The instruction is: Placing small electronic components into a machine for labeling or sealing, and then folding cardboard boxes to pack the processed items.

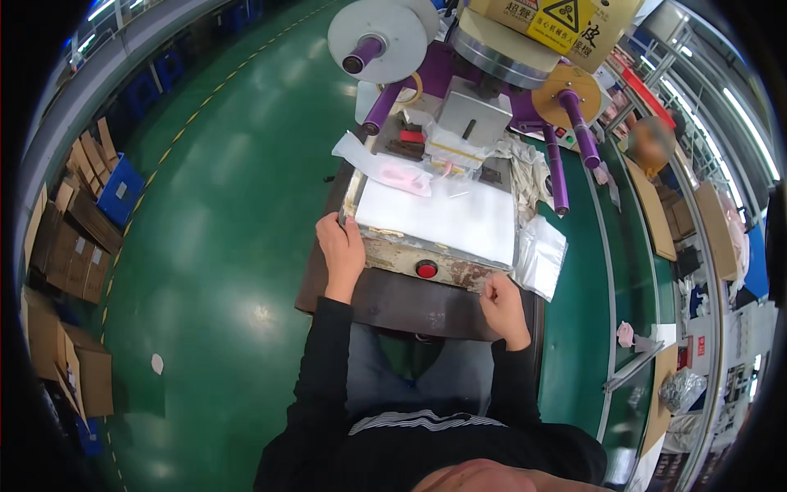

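Note:
My left hand point(340, 255) grips the left front corner of the machine base point(393, 254), thumb and fingers on either side of the edge. Curled beside the right front corner is my right hand point(502, 310); its fingers hide whatever may be in them. Between my hands, a red round button point(426, 269) sits on the worn front face. A white sheet point(434, 215) covers the base's top. Across its far left part lies a whitish strip with a pink piece point(398, 174). The metal press head point(471, 115) stands over the far side, clear film beneath it.
A white reel point(381, 33) and a brown reel point(566, 92) flank the machine on purple rods. Clear plastic bags point(541, 256) lie at the base's right. Cardboard boxes point(86, 254) and a blue crate point(120, 190) stand left. A conveyor line runs along the right, with another person beyond.

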Tool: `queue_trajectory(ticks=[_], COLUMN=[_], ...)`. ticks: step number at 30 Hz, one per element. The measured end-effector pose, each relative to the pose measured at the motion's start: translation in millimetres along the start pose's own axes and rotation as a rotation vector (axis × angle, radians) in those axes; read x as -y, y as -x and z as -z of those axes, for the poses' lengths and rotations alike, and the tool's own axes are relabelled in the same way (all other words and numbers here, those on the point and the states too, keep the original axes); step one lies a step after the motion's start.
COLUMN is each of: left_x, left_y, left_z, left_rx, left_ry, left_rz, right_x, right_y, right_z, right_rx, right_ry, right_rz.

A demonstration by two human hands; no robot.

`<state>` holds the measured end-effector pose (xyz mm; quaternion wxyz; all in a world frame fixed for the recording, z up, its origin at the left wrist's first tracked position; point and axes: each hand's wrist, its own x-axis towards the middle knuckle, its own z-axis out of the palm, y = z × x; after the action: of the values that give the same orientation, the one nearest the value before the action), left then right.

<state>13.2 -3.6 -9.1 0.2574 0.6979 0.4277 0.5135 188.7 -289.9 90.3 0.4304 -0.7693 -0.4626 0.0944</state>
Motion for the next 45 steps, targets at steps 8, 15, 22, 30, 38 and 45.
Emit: queue_trajectory(ticks=[8, 15, 22, 30, 38, 45], left_x=[-93.4, -93.2, -96.7, -97.3, -50.0, -67.1], left_y=[-71.7, -68.5, -66.1, -70.0, -76.1, -76.2], left_z=[-17.5, -58.3, -51.4, -44.5, -73.5, -61.5], left_rx=[0.065, 0.188, 0.23, 0.119, 0.066, 0.231], left_ry=[0.041, -0.18, -0.078, 0.092, 0.045, -0.181], left_rz=[-0.512, -0.573, -0.566, -0.55, -0.421, -0.407], right_x=[31.1, 23.0, 0.0, -11.2, 28.8, 93.0], right_y=[-102.4, -243.1, -243.5, -202.6, -18.8, 288.6], right_z=[-9.6, -46.2, -63.3, -57.9, 136.9, 371.9], right_rx=[0.154, -0.021, -0.241, -0.153, -0.438, -0.774], right_ry=[-0.04, 0.493, 0.316, -0.344, -0.514, 0.85], right_rz=[0.072, -0.058, -0.035, 0.124, 0.204, -0.421])
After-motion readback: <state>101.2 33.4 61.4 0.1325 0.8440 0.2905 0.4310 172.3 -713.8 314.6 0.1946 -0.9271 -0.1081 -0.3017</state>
